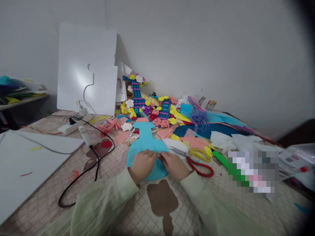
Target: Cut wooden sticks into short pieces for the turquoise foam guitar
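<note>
A light-blue guitar-shaped cutout (145, 133), with a round body and a straight neck, lies on the table in front of me. Over its round body my left hand (144, 163) is closed, fingers curled and knuckles up. My right hand (174, 163) is closed in a pinch just beside it, the fingertips of both nearly meeting. Whatever sits between those fingertips is too small or hidden to make out. To the right of my right hand lie scissors with a red and a yellow handle loop (200, 154).
Flower-decorated blue paper guitars (137, 95) stand at the back. A hot-glue gun (86, 136) with a black cord rests left, near a power strip (72, 124). A white board (36, 164) lies at left; another board (86, 68) leans on the wall. Purple yarn (199, 118) sits right.
</note>
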`<control>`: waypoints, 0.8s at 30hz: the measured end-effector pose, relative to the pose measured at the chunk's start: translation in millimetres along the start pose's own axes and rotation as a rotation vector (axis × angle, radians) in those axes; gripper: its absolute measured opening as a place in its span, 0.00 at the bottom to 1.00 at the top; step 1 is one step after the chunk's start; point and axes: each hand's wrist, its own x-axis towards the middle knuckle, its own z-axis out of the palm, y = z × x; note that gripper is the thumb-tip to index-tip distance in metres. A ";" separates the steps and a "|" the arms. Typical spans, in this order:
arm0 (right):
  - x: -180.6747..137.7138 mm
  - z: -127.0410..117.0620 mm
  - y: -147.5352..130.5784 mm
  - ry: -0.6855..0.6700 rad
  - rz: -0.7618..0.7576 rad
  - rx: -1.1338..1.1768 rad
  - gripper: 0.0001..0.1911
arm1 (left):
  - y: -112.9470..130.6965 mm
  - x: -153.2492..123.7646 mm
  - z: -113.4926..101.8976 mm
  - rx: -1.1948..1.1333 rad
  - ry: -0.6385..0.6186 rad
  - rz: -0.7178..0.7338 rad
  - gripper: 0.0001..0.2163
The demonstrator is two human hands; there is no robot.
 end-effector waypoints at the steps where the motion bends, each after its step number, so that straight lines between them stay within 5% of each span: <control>1: 0.2 0.2 -1.6 -0.009 0.003 -0.009 0.11 | -1.1 -0.1 -0.1 0.000 -0.003 0.002 0.07; 24: 3.0 7.3 -4.3 0.019 0.081 -0.131 0.08 | 4.5 -2.4 -5.2 -0.045 -0.017 -0.067 0.10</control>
